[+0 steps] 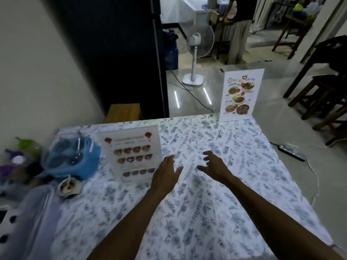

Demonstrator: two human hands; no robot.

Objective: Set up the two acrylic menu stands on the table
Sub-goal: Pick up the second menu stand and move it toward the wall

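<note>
A person's two bare arms reach forward over a table (206, 203) covered with a white cloth printed with blue-grey leaves. The left hand (166, 175) hovers near the middle of the table, fingers spread and holding nothing, just beside the right edge of a menu stand (132, 152). This stand is upright near the table's far left corner, showing rows of small round dish photos beneath two red lanterns. The right hand (214, 167) is also empty, fingers loosely curled and apart, close beside the left hand over bare cloth. A second menu stand (241, 95) stands upright at the far edge toward the right corner, well apart from both hands, printed with larger food pictures. Along the left edge sit a blue bag (73, 158), a small cup (68, 186) and blurred clutter. Beyond the table, a white floor fan (197, 53) stands on a glossy floor.
</note>
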